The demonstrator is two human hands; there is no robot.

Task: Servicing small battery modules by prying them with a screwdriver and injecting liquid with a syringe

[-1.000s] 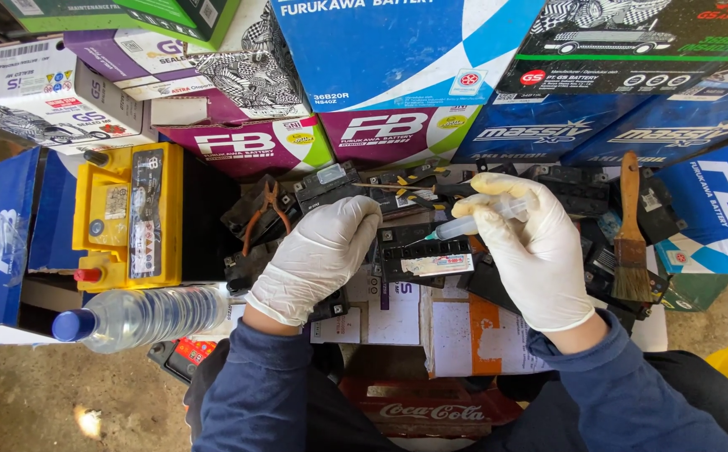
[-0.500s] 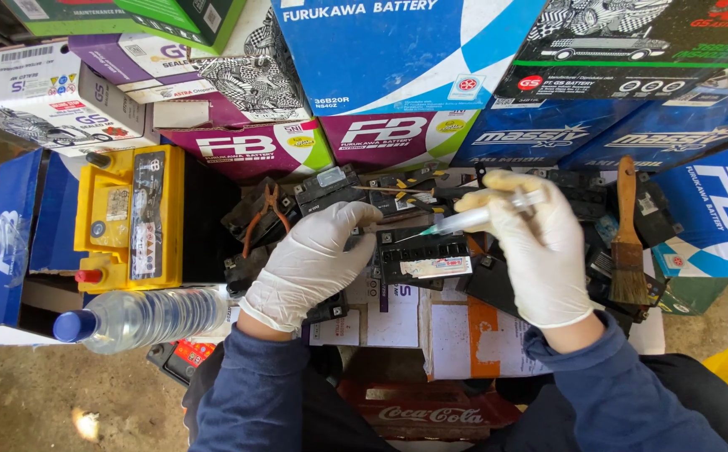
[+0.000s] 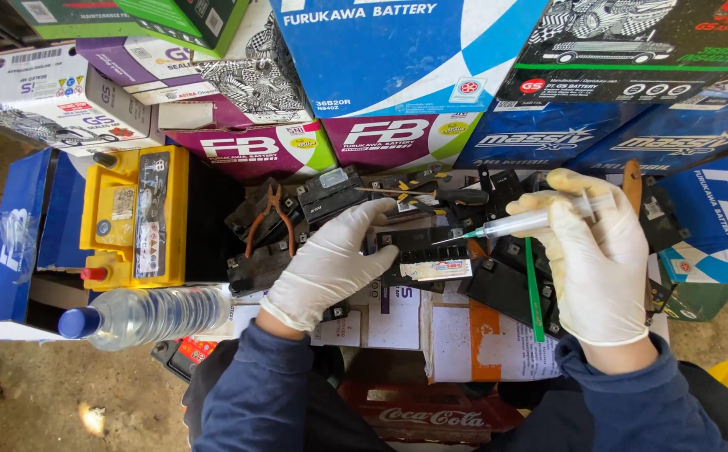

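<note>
Gloved hands work a syringe [image 3: 524,222] over a small black battery [image 3: 422,251] at frame centre.
Right hand [image 3: 594,264] grips the syringe, needle aimed left at the battery top; left hand [image 3: 330,264] rests on the battery, fingers loosely spread. Yellow battery [image 3: 133,218] and water bottle [image 3: 142,316] lie left.

Battery workshop, stacked battery boxes [image 3: 406,59], pliers [image 3: 270,219]
</note>
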